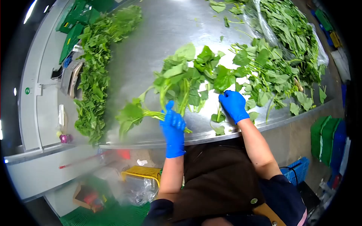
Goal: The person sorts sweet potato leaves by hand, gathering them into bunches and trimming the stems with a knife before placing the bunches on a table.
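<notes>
My left hand [174, 128], in a blue glove, is closed around the stems of a bunch of leafy greens [174, 81]. Their leaves fan out above the fist and to its left. My right hand [233, 106], gloved in blue too, has its fingers closed at the stem of a leafy sprig [225, 78] over the metal table [147, 49]. Its fingertips are partly hidden. Loose greens [271, 71] lie spread just right of that hand, and a few stray leaves [218, 117] lie below it, near the table's front edge.
A long row of greens [92, 83] lines the table's left side. At the upper right, a large heap [290, 26] sits by clear plastic film [260, 22]. Green crates [324, 137] and a blue crate [296, 171] stand right of me; a yellow crate [141, 172] is below the table.
</notes>
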Motion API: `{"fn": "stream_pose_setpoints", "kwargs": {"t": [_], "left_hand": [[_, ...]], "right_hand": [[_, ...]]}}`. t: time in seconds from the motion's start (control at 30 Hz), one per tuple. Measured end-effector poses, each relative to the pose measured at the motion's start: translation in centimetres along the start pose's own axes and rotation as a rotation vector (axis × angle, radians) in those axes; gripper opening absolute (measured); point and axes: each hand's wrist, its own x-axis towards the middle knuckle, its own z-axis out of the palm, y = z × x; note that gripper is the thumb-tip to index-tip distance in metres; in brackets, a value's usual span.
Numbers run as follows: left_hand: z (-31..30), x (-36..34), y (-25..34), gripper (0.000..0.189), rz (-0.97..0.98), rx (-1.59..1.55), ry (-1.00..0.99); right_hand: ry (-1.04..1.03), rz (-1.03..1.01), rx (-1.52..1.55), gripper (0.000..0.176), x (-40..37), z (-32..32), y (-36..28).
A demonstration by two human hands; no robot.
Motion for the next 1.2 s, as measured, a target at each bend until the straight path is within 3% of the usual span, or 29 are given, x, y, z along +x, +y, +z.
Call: {"fn": "stream_pose_setpoints", "kwargs": {"t": [0.03, 0.1, 0.17, 0.3, 0.37, 0.43, 0.63, 0.67, 0.77, 0.8, 0.83, 0.9, 0.97, 1.0, 1.03, 1.1, 1.17, 1.2], "left_hand": [[-0.5, 0.0, 0.2, 0.033, -0.031, -0.061, -0.064], [-0.3, 0.0, -0.1, 0.037, -0.091, -0.115, -0.086], [0.7, -0.5, -0.1, 0.039, -0.132, -0.082, -0.011], [4.0, -0.7, -2.2, 0.038, -0.283, 0.062, -0.074], [6.0, -0.8, -3.5, 0.035, -0.299, 0.153, -0.085], [7.8, -0.9, -4.1, 0.034, -0.301, 0.279, -0.084], [10.5, -0.8, -5.1, 0.017, -0.340, 0.475, -0.092], [10.4, -0.6, -5.3, 0.016, -0.319, 0.480, -0.083], [10.5, -0.4, -5.7, 0.019, -0.228, 0.356, -0.009], [10.1, 0.0, -5.7, 0.020, -0.208, 0.299, -0.007], [9.9, 0.2, -5.6, 0.021, -0.189, 0.243, -0.004], [9.8, 0.5, -5.4, 0.023, -0.155, 0.189, 0.057], [9.6, 0.9, -5.2, 0.023, -0.117, 0.171, 0.054], [10.4, 0.6, -4.8, 0.011, -0.139, 0.145, 0.062], [10.6, 0.5, -4.9, 0.012, -0.151, 0.159, 0.056], [11.1, 0.4, -5.4, 0.012, -0.176, 0.188, 0.037], [11.5, 0.3, -5.9, 0.013, -0.200, 0.202, 0.019], [11.6, 0.2, -6.1, 0.013, -0.208, 0.211, 0.012]], "right_hand": [[0.063, 0.012, 0.062, 0.032, -0.3, -0.7, 0.2], [-0.050, 0.194, 0.837, 0.016, -1.1, -2.7, 0.6], [-0.051, 0.137, 1.009, 0.009, -1.7, -4.4, 1.6], [-0.255, -0.084, 1.181, 0.016, -3.4, -6.7, 1.5], [-0.270, -0.233, 1.079, 0.017, -3.8, -7.8, 0.3], [-0.509, -0.235, 1.123, 0.021, -3.5, -8.2, 0.7], [-0.358, -0.558, 0.643, 0.023, -3.4, -8.3, 1.5], [-0.375, -0.496, 0.683, 0.021, -3.6, -8.6, 1.5], [-0.442, -0.033, 1.199, 0.017, -4.1, -9.3, 1.0], [-0.136, -0.162, 0.992, 0.016, -3.9, -8.4, 1.9], [-0.073, -0.092, 1.262, 0.019, -3.5, -7.8, 3.1], [0.176, 0.055, 1.292, 0.030, -1.5, -7.0, 6.7], [0.068, 0.257, 1.616, 0.044, -0.6, -9.0, 7.1], [-0.193, 0.319, 1.683, 0.056, -0.7, -10.0, 6.8], [-0.278, 0.307, 1.572, 0.052, -1.1, -10.1, 6.4], [-0.335, -0.044, 1.238, 0.045, -1.5, -6.6, 6.5], [-0.271, -0.315, 0.765, 0.032, -3.9, -9.0, 3.0], [-0.333, -0.167, 0.872, 0.024, -4.2, -9.3, 2.2]]}}
